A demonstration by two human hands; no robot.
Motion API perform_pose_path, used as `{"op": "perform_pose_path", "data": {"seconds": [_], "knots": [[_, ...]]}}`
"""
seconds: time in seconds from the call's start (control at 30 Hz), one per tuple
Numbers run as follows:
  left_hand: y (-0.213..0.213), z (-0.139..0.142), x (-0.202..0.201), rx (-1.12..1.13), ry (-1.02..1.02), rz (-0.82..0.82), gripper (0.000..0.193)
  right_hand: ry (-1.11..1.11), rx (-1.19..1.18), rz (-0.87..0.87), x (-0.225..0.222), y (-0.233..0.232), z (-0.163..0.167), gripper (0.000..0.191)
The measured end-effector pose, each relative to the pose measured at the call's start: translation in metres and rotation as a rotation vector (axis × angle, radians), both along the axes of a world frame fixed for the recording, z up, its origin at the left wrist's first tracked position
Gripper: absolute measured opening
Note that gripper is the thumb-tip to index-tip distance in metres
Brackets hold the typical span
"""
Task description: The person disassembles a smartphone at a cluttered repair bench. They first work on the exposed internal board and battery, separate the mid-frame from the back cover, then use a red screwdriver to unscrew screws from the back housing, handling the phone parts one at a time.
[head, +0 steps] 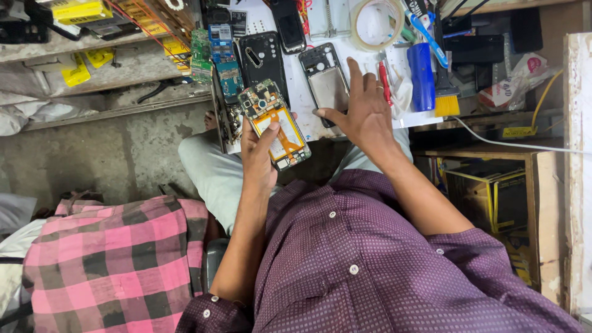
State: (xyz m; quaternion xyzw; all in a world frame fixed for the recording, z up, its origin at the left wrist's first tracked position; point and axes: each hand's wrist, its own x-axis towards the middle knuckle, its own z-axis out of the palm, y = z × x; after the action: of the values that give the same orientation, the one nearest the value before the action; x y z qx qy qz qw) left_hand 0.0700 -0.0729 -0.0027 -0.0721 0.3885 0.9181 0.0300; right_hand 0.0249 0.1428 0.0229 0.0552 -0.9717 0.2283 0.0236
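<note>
Your left hand [259,154] grips the opened phone with its orange battery and bare green circuit board [274,123] over your lap, off the white desk [296,92]. Your right hand [364,114] spreads open by the backless silver phone frame [327,83]; a one-handed slip could drop it

Left hand [259,154] gripping opened phone [274,123] with orange battery; right hand [364,114] spread flat beside second open phone [325,80] on white surface [296,92].

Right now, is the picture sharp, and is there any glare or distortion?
Head view: the opened phone in the left hand is sharp; the right hand looks slightly soft; the white worktop is bright but not glaring; the wide lens bends the edges.
</note>
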Motion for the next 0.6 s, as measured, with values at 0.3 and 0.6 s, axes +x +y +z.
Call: {"op": "perform_pose_path", "data": {"seconds": [0.3,0.6], "knots": [[-0.007,-0.004,0.003,0.041,-0.011,0.023,0.04,-0.072,0.015,-0.017,-0.008,-0.011,0.003,0.116],[-0.006,0.001,-0.001,0.014,-0.015,0.02,0.04,-0.016,-0.35,0.026,-0.013,0.008,-0.022,0.094]]}}
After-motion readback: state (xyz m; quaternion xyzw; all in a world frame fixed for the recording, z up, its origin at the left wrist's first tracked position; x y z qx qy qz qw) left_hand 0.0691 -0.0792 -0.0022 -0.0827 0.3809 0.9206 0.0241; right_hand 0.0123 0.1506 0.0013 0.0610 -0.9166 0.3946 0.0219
